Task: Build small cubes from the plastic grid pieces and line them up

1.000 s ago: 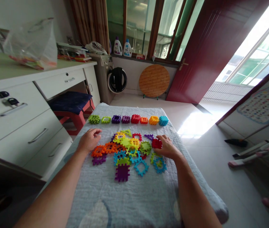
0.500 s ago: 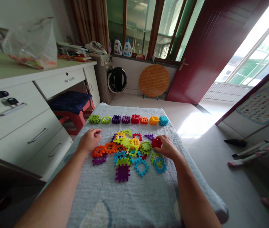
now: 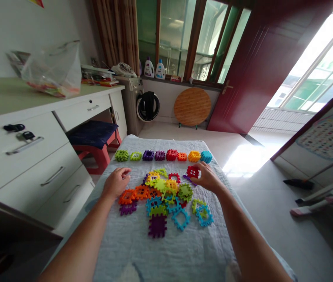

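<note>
My right hand (image 3: pixel 209 178) pinches a red window-patterned building tile (image 3: pixel 192 171) between thumb and fingertips, just above a purple triangular piece (image 3: pixel 189 179). Left of the heap, my left hand (image 3: pixel 117 182) rests with its fingers loosely curved and apart from the thumb, holding nothing. Between the hands lies a loose heap of toothed plastic tiles: orange frames (image 3: pixel 127 196), a yellow window tile (image 3: pixel 171 185), a green tile (image 3: pixel 185 192), a blue frame (image 3: pixel 181 219) and a solid purple square (image 3: pixel 157 225). Some pieces overlap, so parts of them are hidden.
Behind the heap runs a row of sorted stacks by colour, from a green stack (image 3: pixel 121 156) to a blue stack (image 3: pixel 206 156). Everything lies on a cloth-covered table (image 3: pixel 119 250). A white desk (image 3: pixel 96 92) and a stool (image 3: pixel 94 131) stand to the left.
My right hand has lifted the red tile and moved it away from me, toward the row of stacks. My left hand stays beside the heap. The camera view has tilted slightly upward.
</note>
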A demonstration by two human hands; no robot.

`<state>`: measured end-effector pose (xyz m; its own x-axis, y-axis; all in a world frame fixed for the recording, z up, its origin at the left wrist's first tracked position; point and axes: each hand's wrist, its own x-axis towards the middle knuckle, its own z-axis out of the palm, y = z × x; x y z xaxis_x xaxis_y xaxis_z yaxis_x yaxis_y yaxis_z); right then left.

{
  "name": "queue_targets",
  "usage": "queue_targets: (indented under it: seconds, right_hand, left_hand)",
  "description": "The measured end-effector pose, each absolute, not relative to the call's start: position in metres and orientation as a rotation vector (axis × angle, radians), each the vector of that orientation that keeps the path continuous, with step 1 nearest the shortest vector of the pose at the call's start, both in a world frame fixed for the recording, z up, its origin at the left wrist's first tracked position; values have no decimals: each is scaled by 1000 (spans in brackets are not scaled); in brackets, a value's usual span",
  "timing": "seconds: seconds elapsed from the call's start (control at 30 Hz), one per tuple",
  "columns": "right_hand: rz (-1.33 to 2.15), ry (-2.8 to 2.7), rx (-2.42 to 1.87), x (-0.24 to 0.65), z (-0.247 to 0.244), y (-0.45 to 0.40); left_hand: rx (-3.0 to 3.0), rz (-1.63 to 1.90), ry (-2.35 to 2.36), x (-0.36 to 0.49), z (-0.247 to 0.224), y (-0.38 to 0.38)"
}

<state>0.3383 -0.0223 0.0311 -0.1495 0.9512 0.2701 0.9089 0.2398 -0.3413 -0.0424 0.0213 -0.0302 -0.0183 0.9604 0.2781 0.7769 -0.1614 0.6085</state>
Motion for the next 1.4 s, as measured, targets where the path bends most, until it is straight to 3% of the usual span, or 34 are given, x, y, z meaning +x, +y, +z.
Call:
queue_targets:
  seconds: [0.47, 1.4]
  right_hand:
    - [97, -2215, -1908, 271, 45, 113]
    - [215, -2296, -1795, 275, 29, 127]
  left_hand:
    - [1982, 934, 1817, -43, -28, 20]
    - [1996, 914, 1820, -43, -30, 21]
